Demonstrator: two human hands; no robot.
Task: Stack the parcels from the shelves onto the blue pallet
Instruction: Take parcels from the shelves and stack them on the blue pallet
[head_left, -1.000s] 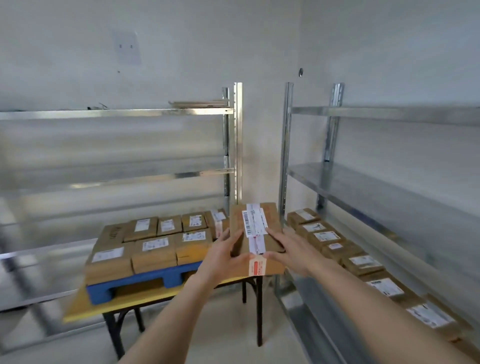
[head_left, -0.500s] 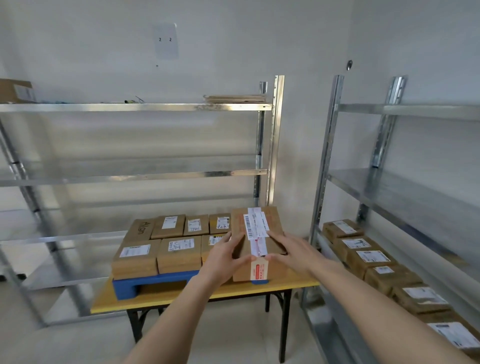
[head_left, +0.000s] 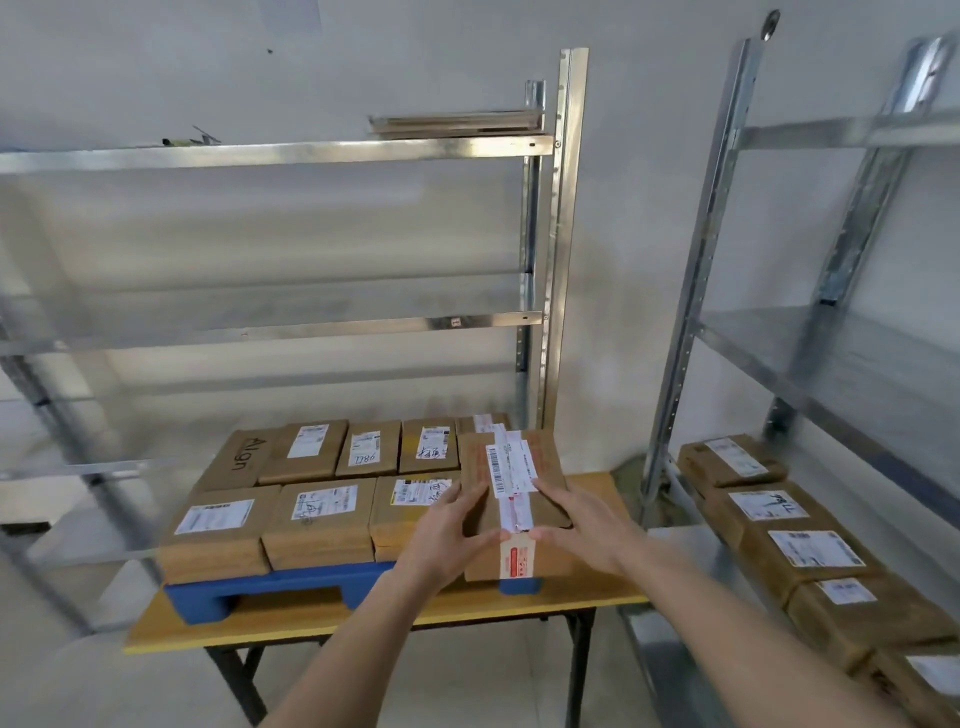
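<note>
Nearest the camera, two bare forearms reach forward over the desk (head_left: 291, 621), a yellow-edged top on dark folding legs. The left hand (head_left: 447, 535) and the right hand (head_left: 587, 525) clasp one brown parcel (head_left: 511, 480) from either side, thumbs at its near top edge and fingers laid along its top and flanks. This parcel carries a long white label strip down its middle and a red sticker on its near face. It sits at the right end of the blue pallet (head_left: 270, 587), by the desk's right edge; whether it rests fully on the pallet or is partly borne by the hands cannot be told.

Left of it on the pallet a near row of three labelled parcels (head_left: 322, 519) lies flat, side by side. Behind them a far row of parcels (head_left: 371, 449) runs toward the desk's back edge, the leftmost printed "Align".

To the right, beyond the desk's right edge, a low shelf (head_left: 675, 540) of a metal rack holds a line of shelf parcels (head_left: 800, 551). Behind the desk stands another metal rack (head_left: 566, 208) against the white wall.
</note>
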